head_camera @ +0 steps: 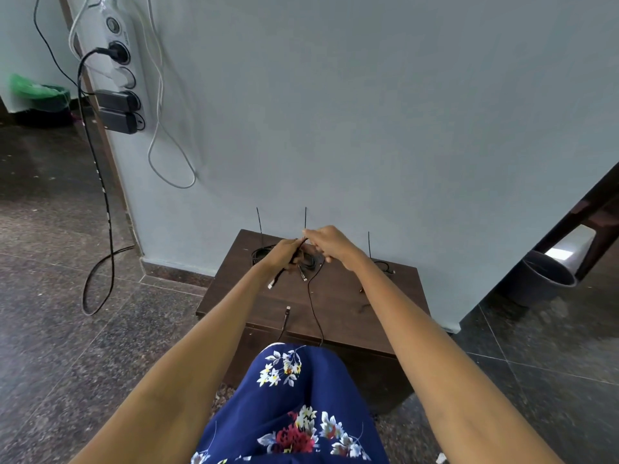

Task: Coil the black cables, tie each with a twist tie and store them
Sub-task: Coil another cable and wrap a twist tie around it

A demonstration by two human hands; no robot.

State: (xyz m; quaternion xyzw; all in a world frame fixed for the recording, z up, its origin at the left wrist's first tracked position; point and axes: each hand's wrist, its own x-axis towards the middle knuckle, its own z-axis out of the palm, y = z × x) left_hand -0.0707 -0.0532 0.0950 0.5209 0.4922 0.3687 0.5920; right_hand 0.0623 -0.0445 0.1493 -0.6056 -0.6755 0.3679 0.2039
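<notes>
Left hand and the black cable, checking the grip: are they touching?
Touching. The head view shows the left hand curled round the black cable, whose plug end hangs below the fist.

So the table (338, 296) here is a low dark brown wooden thing, more like a small cabinet, pushed up against the pale wall and sitting on a dark speckled stone floor (67, 296). On top, back left, there's a coiled black cable (259, 254) with a thin tie (259, 222) sticking straight up from it. Back right is another small coiled cable (382, 264), also with an upright tie (369, 244). Near the middle a loose black cable (315, 309) runs over the top and drops off the front edge, and a second cable end with a plug (287, 311) lies just beside it near the front.
</notes>
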